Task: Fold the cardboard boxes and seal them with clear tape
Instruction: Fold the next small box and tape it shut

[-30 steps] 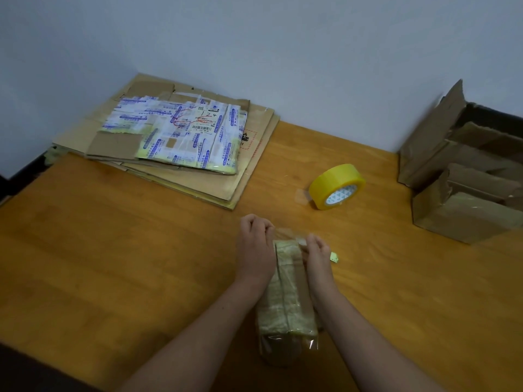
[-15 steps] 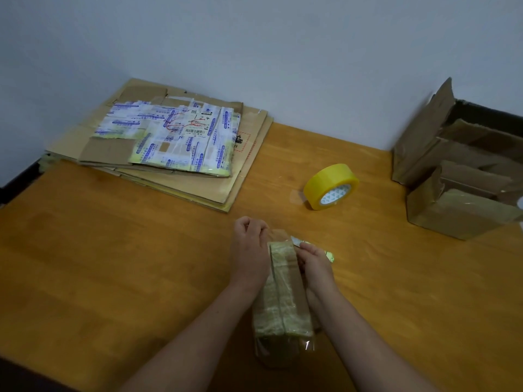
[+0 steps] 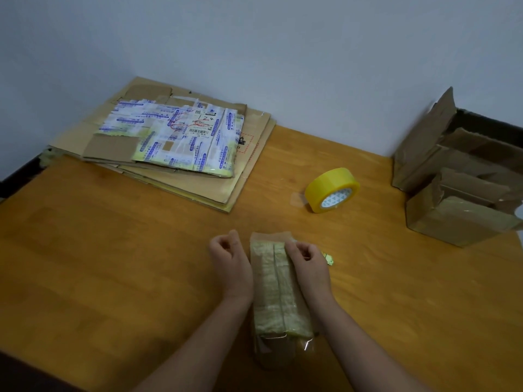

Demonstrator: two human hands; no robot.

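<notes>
A: How do we find the hands?

B: Both forearms reach in from the near edge. We see the left hand (image 3: 230,258) knuckles up, fingers curled into a loose fist with nothing in it, close against the left side of the small taped box (image 3: 278,290). The right hand (image 3: 308,261) lies over the box's far right corner, fingers curled under.

A: Is the right hand clamped on anything?

B: We cannot tell; its fingertips are tucked out of sight.

A: And where does the box lie?

B: Lengthwise on the wooden table (image 3: 113,264), between the two wrists, with its near end blurred under loose clear film.

A: What else do we struggle with?

B: A small shiny scrap (image 3: 328,257) just beside the right hand is too small to name. The yellow tape roll (image 3: 331,190) stands farther back, a faint clear patch beside it. The folded boxes (image 3: 458,176) are cut off at the right edge, and the print on the flat cardboard stack (image 3: 175,142) is unreadable.
</notes>
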